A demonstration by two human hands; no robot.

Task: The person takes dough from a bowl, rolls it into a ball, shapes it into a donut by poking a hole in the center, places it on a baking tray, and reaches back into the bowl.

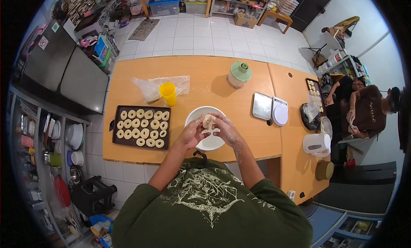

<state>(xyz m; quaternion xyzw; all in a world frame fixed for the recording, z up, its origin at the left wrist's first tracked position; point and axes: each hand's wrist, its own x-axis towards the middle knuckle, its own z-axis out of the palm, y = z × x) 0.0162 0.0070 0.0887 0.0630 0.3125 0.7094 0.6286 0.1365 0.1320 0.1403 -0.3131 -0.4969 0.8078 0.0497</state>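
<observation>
Between the fingers of my left hand (190, 132) and my right hand (227, 130) is a small ring of dough (208, 121), held above a white bowl (210, 146). Both hands grip it from the sides, and flour dusts the right hand and wrist. My forearms and hands hide part of the bowl, and I cannot tell how much dough lies inside it. To the left, a dark baking tray (128, 144) carries rows of pale dough rings (135, 122). Its bottom left corner shows bare metal.
Behind the tray stand a yellow cup (168, 94) and a plastic bag (146, 89). A green-lidded container (240, 75), a kitchen scale (280, 111) and a white electric kettle (316, 144) stand to the right. Another person (366, 113) handles dough at the right, near a second tray (313, 84).
</observation>
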